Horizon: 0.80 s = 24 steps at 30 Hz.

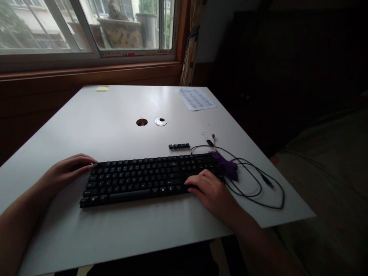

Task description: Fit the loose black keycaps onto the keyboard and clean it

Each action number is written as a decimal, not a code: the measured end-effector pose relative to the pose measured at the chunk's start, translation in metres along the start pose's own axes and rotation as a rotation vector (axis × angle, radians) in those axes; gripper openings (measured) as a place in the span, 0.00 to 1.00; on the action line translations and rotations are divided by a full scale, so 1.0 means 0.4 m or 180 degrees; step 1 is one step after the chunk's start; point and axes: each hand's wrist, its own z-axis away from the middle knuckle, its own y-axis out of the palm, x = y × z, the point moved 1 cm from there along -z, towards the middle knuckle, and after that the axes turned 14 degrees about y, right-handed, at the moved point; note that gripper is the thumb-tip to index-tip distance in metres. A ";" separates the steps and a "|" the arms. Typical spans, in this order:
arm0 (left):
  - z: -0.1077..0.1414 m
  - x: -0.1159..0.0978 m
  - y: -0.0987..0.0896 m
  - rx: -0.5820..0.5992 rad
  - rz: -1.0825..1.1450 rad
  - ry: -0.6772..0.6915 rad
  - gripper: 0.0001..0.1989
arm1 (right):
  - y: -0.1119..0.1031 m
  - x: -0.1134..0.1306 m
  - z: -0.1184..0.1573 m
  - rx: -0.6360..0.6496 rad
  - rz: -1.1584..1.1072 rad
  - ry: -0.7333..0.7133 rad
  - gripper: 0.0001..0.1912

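Note:
A black keyboard (pixel 135 176) lies flat on the white table, its long side toward me. My left hand (pixel 70 168) is closed at the keyboard's far left corner, thumb and fingertips meeting on that corner. Over the right part of the keys rests my right hand (pixel 208 189), its thumb and fingers drawn together near the arrow keys; whatever is between them is hidden. Just beyond the keyboard's far edge sits a short row of several loose black keycaps (pixel 179 146). A purple cloth (pixel 227 166) covers part of the keyboard's far right end.
The keyboard's black cable (pixel 260 188) loops on the right of the white table (pixel 115 122). A small wire tool with a black part (pixel 210 143) lies near it. Farther back are printed sheets (pixel 197 99), a yellow note (pixel 102 88), a round hole (pixel 142 122) and a silver ring (pixel 161 122).

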 end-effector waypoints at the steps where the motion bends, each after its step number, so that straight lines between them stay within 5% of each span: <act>1: 0.000 0.001 0.000 0.0009 -0.0009 0.0026 0.18 | 0.001 0.004 0.002 -0.0021 0.0055 -0.0005 0.12; 24: -0.006 0.015 0.004 0.0062 -0.0050 0.0283 0.18 | 0.014 0.045 0.003 -0.0017 0.0892 -0.0122 0.12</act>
